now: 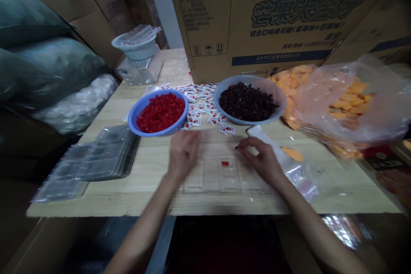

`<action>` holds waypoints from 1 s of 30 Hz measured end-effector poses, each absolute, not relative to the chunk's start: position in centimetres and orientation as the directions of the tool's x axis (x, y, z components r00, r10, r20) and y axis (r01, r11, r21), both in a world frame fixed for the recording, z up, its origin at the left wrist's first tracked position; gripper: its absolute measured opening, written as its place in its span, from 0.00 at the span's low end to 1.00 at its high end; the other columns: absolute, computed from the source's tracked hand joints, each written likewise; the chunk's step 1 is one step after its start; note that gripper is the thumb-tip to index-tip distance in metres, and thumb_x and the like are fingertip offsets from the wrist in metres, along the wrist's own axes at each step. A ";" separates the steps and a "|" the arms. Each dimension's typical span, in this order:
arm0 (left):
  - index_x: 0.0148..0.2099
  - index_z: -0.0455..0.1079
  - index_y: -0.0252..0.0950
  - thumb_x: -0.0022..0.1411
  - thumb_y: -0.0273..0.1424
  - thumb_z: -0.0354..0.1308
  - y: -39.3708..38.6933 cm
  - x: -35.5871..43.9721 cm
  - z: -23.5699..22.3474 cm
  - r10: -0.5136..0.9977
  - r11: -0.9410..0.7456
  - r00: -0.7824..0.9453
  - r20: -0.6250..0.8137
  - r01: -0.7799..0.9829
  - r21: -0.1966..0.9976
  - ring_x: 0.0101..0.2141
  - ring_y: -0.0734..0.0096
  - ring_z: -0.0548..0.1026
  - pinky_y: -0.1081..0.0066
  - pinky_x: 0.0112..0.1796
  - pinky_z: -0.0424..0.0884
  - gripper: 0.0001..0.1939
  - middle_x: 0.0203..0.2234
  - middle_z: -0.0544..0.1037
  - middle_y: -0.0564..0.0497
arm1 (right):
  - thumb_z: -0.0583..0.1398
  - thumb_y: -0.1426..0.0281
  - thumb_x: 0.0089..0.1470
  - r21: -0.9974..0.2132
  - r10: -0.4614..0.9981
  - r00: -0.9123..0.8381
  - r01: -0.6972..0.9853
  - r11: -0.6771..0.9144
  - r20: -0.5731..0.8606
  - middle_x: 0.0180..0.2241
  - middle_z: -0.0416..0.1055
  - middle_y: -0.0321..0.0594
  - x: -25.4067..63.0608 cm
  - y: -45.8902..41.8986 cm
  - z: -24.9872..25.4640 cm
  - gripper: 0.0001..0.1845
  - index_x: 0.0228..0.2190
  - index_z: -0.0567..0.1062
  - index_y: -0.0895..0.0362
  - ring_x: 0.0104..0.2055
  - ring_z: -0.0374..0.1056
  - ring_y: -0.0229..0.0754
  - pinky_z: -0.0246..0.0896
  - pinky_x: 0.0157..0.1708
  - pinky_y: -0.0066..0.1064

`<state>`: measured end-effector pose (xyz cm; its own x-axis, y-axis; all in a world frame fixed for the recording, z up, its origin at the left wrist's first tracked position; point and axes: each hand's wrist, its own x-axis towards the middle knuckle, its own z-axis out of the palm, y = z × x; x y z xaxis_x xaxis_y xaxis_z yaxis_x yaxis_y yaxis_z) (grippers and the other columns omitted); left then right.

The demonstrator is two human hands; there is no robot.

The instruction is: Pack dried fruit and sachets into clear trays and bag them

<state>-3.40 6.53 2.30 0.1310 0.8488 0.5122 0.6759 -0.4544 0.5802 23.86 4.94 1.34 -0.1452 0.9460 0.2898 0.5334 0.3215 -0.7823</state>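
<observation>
A transparent plastic compartment tray (212, 177) lies flat on the wooden table (150, 167), with one small red piece (225, 163) in a compartment. My left hand (183, 154) rests at the tray's far left edge, holding nothing visible. My right hand (260, 158) hovers at the tray's far right, fingertips drawn together; anything between them is hidden. Behind them stand a blue bowl of diced red fruit (157, 113) and a grey-blue bowl of dark dried berries (248, 99). Small white-and-red sachets (202, 105) lie scattered around both bowls.
A stack of transparent trays (96, 158) lies at the table's left. Orange dried fruit fills a plastic bag (340, 102) at the right. Printed cartons (257, 17) overhang the back, grey sacks (41, 51) line the left, and a pale blue basin (135, 47) sits at the back left.
</observation>
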 end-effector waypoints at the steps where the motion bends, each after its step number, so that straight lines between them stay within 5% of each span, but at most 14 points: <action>1: 0.47 0.75 0.40 0.67 0.35 0.54 8.4 -5.2 3.0 0.843 -0.385 0.046 0.536 0.749 0.540 0.46 0.57 0.72 0.57 0.52 0.64 0.11 0.42 0.78 0.44 | 0.60 0.67 0.59 -0.764 0.939 -0.188 0.545 0.345 0.289 0.34 0.76 0.41 23.0 3.8 0.3 0.06 0.32 0.76 0.54 0.39 0.70 0.45 0.62 0.43 0.38; 3: 0.48 0.74 0.36 0.66 0.35 0.54 12.6 -8.9 3.8 0.873 -0.190 -0.049 0.485 0.882 0.431 0.48 0.54 0.72 0.56 0.54 0.63 0.13 0.45 0.77 0.41 | 0.60 0.70 0.60 -0.708 0.914 -0.267 0.579 0.405 0.304 0.33 0.76 0.42 21.4 2.5 -1.9 0.06 0.32 0.77 0.55 0.39 0.69 0.46 0.60 0.43 0.40; 7: 0.46 0.74 0.33 0.57 0.34 0.61 18.9 -13.8 3.2 0.997 0.067 -0.074 0.025 0.978 0.197 0.44 0.52 0.75 0.61 0.47 0.68 0.15 0.42 0.79 0.39 | 0.59 0.71 0.62 -0.617 0.870 -0.342 0.614 0.492 0.354 0.36 0.75 0.44 20.1 2.1 -3.9 0.09 0.32 0.79 0.56 0.41 0.67 0.47 0.59 0.43 0.41; 13: 0.33 0.75 0.37 0.50 0.34 0.64 20.9 -15.2 2.1 0.995 0.043 -0.023 -0.094 0.975 0.219 0.35 0.57 0.78 0.68 0.36 0.70 0.07 0.31 0.82 0.45 | 0.55 0.69 0.64 -0.576 0.863 -0.264 0.656 0.488 0.431 0.41 0.74 0.46 23.9 3.4 0.2 0.12 0.37 0.79 0.55 0.44 0.68 0.48 0.62 0.44 0.40; 17: 0.29 0.75 0.39 0.49 0.32 0.63 21.1 -15.5 1.6 0.995 0.053 -0.029 -0.099 0.967 0.250 0.34 0.58 0.79 0.68 0.35 0.71 0.03 0.28 0.82 0.48 | 0.57 0.69 0.62 -0.508 0.885 -0.084 0.793 0.337 0.457 0.39 0.76 0.45 28.6 10.1 3.8 0.10 0.38 0.78 0.57 0.43 0.70 0.48 0.63 0.46 0.39; 21: 0.31 0.76 0.39 0.54 0.35 0.61 21.0 -15.9 1.5 0.997 0.066 -0.052 -0.059 0.959 0.276 0.36 0.57 0.79 0.67 0.38 0.71 0.06 0.30 0.82 0.46 | 0.59 0.73 0.58 -0.316 0.994 -0.012 0.948 0.047 0.113 0.40 0.78 0.45 29.6 18.0 3.9 0.09 0.38 0.80 0.58 0.44 0.72 0.45 0.64 0.46 0.33; 23: 0.36 0.76 0.38 0.59 0.39 0.57 20.3 -16.0 1.8 0.991 0.083 -0.113 0.076 0.943 0.321 0.38 0.57 0.78 0.65 0.42 0.70 0.11 0.34 0.82 0.45 | 0.62 0.75 0.54 -0.256 0.999 0.041 0.966 -0.040 -0.004 0.40 0.78 0.48 28.5 20.5 2.9 0.08 0.36 0.80 0.59 0.45 0.73 0.47 0.64 0.46 0.33; 27: 0.44 0.74 0.37 0.64 0.38 0.54 16.3 -13.2 2.9 0.869 -0.075 -0.235 0.436 0.808 0.585 0.43 0.60 0.76 0.64 0.48 0.69 0.14 0.42 0.80 0.45 | 0.61 0.79 0.50 -0.253 0.994 0.099 0.962 -0.106 -0.039 0.38 0.78 0.54 26.6 22.5 1.2 0.08 0.33 0.79 0.62 0.43 0.74 0.50 0.65 0.44 0.34; 30: 0.45 0.73 0.38 0.65 0.36 0.56 10.3 -7.9 3.0 0.930 -0.268 -0.076 0.359 0.529 0.805 0.39 0.64 0.76 0.67 0.43 0.71 0.10 0.38 0.80 0.48 | 0.62 0.77 0.48 -0.295 0.994 0.098 0.949 -0.109 -0.052 0.35 0.78 0.49 27.1 22.8 1.2 0.06 0.32 0.78 0.61 0.39 0.74 0.47 0.66 0.39 0.31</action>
<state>-7.92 10.35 2.97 -0.0761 0.9301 0.3594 0.5286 -0.2680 0.8054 27.11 22.76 1.24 0.0978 0.9938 -0.0521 0.9494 -0.1088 -0.2946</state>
